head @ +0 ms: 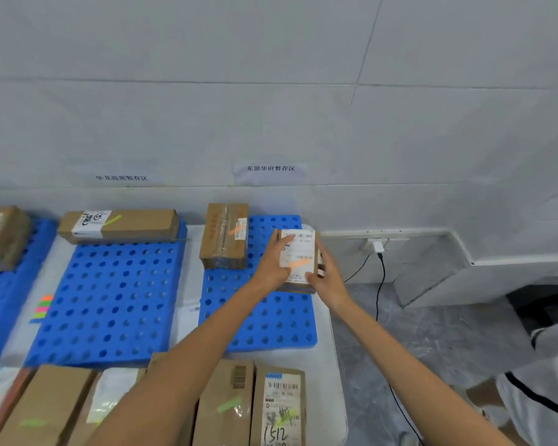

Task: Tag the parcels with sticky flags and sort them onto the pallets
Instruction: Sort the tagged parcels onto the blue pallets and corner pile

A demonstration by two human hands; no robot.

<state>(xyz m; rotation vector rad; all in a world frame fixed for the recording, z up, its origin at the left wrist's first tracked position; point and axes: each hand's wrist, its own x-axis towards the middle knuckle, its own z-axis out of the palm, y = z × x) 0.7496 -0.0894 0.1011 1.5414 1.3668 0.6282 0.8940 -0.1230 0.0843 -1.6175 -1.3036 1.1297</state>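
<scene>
Lying between left grip (pixel 273 265) and right grip (pixel 331 281): parcel (pixel 298 252)

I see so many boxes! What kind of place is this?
Probably a parcel sorting room. Labelled cardboard parcels sit on blue pallets, printed area signs hang on the wall, and a pad of sticky flags lies ready for tagging them.
</scene>
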